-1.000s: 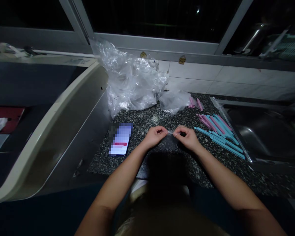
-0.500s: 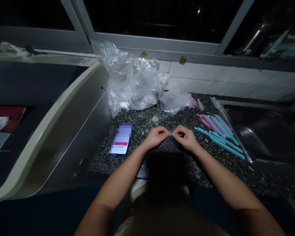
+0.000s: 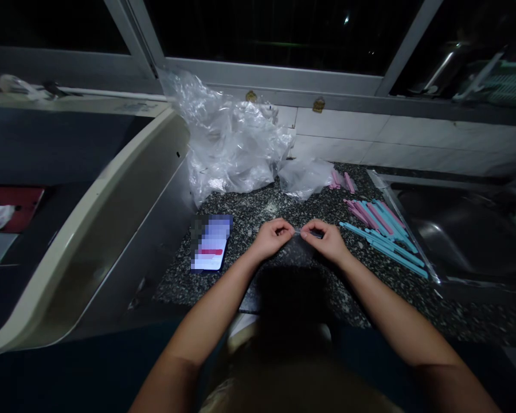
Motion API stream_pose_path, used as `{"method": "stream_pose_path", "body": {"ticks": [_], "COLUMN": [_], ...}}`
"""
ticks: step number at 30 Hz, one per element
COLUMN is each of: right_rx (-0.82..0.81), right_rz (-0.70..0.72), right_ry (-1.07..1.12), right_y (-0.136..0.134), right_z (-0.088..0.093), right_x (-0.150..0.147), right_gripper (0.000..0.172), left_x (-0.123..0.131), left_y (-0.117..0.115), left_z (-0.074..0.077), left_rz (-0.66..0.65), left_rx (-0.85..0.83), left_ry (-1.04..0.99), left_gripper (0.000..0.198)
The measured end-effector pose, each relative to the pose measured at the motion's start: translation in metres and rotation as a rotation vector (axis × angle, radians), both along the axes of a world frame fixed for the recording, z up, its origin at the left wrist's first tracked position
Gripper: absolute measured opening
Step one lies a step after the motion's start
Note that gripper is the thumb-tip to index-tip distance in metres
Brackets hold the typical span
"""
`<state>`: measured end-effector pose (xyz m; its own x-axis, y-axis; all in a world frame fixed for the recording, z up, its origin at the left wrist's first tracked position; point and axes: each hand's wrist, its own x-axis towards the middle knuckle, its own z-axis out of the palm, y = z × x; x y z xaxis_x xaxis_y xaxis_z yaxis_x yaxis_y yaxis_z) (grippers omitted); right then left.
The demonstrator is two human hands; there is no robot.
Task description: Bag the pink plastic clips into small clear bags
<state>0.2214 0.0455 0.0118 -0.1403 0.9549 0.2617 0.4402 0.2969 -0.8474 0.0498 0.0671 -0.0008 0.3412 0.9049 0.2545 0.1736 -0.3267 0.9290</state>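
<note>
- The phone [image 3: 210,246], landmark for the rest, lies lit on the counter [image 3: 249,287], unmoved since the earlier frames.
- A heap of clear plastic [image 3: 236,143] stands beyond the phone, unchanged.
- The left hand [image 3: 275,236], near the phone on its right, has thumb and index pinched together on one end of a clear strip; its forearm slants up and inward.
- The clear strip [image 3: 297,232], right of the phone, spans the small gap between both hands. That gap is narrower than a second ago, though slightly wider than half a second ago.
- The right hand [image 3: 324,236], farther right of the phone, mirrors that pose, fingers curled, thumb and index closed on the strip's other end.
- Pink and blue sticks [image 3: 384,226] lie well right of the phone, undisturbed.
</note>
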Motion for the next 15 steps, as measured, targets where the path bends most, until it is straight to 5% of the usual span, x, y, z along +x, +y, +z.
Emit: {"method": "stream_pose_path", "body": {"ticks": [9, 15], "right_rx": [0.045, 0.041], "right_rz": [-0.062, -0.087], "right_ry": [0.04, 0.059], "right_y": [-0.0004, 0.0004], "right_z": [0.0018, 0.0016], "right_x": [0.0007, 0.0032], "right_gripper": [0.019, 0.019], "left_x": [0.0038, 0.0036], "left_y": [-0.0022, -0.0015], "left_z": [-0.0039, -0.0054], "left_rz": [-0.148, -0.161], "left_rx": [-0.204, -0.192], "left_ry": [-0.001, 0.026], "left_gripper": [0.015, 0.013]}}
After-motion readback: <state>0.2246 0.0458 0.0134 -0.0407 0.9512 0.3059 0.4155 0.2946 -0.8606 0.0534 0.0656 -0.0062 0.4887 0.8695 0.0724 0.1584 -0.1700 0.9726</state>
